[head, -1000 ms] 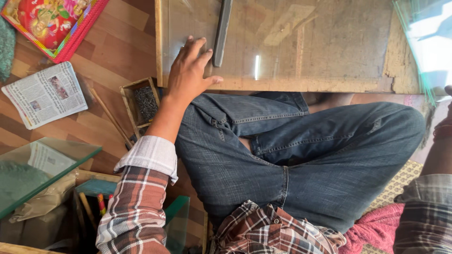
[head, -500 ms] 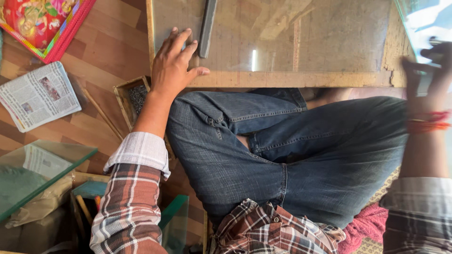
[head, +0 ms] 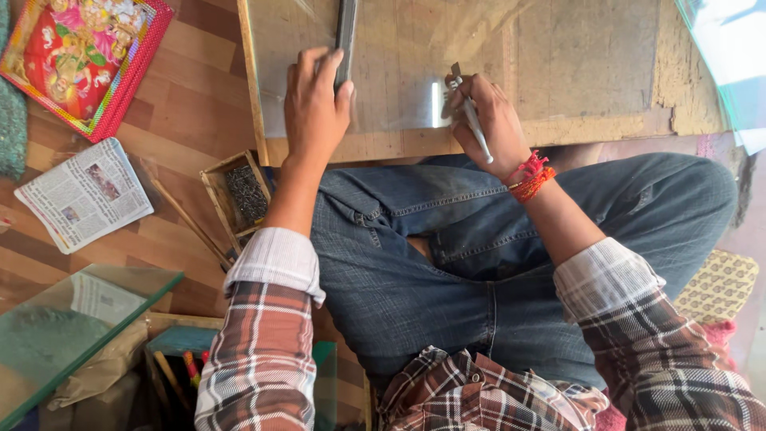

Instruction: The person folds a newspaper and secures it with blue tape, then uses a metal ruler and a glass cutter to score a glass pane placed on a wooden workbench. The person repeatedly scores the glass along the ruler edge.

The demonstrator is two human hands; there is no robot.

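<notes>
Starting well left of the wooden board (head: 558, 132): a colourful framed picture (head: 84, 60) with a red patterned border lies on the wood floor, and nearer the person than that, a folded newspaper (head: 84, 195). A greenish glass pane (head: 72, 335) juts in further down, far from the board's near edge. Closer in, just beside the board's left corner, sits a small open wooden box (head: 239, 195) full of dark little nails or pins, with thin wooden sticks (head: 187, 223) leaning alongside.

Now the board itself, with a clear glass sheet (head: 399, 88) lying flat on it. The left hand (head: 315, 104) is pressed down on a dark straightedge (head: 345, 36) that runs away from the person across the glass near the board's left side; fingers are spread and flattened over the bar, pinning it rather than wrapping it. Just right of that, near the board's front edge, the right hand (head: 491, 120) is closed around a slim metal-handled cutter (head: 471, 116), pen-style, its tip pointing up onto the glass, close to the straightedge but apart from it. Red threads (head: 528, 175) circle that wrist.

Below the board's front edge, crossed legs in blue jeans (head: 495, 263), plaid sleeves with white cuffs. Far right of the board, another pale glass sheet (head: 730, 64) catches the light.
</notes>
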